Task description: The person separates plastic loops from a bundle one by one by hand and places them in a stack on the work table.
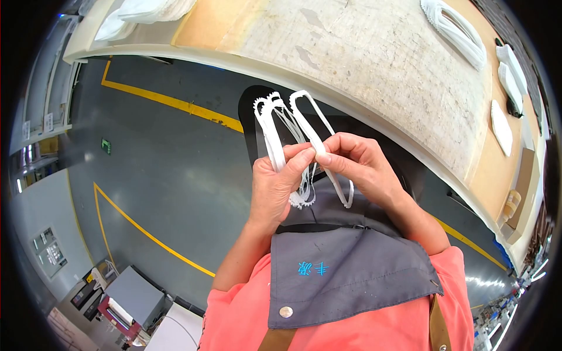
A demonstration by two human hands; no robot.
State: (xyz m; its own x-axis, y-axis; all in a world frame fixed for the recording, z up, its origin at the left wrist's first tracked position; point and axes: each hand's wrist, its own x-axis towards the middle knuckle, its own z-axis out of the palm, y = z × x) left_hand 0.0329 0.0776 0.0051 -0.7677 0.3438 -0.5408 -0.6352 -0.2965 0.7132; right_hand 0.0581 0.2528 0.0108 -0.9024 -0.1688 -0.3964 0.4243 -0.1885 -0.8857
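Several thin white loops with toothed edges [271,136] hang in a bundle from my left hand [280,178], whose fingers are closed round them. One white loop [307,126] stands apart to the right of the bundle. My right hand [357,161] pinches this loop between thumb and fingers. Both hands meet at the fingertips in front of the grey apron [351,269], near the table's front edge. The bundle's lower end shows below my left hand.
The worktable [351,58] curves across the top and right. On it lie white loops [453,32], white pieces at the right [501,127], more white pieces at the upper left [146,10] and a small bottle [511,205]. Yellow lines [175,104] mark the grey floor.
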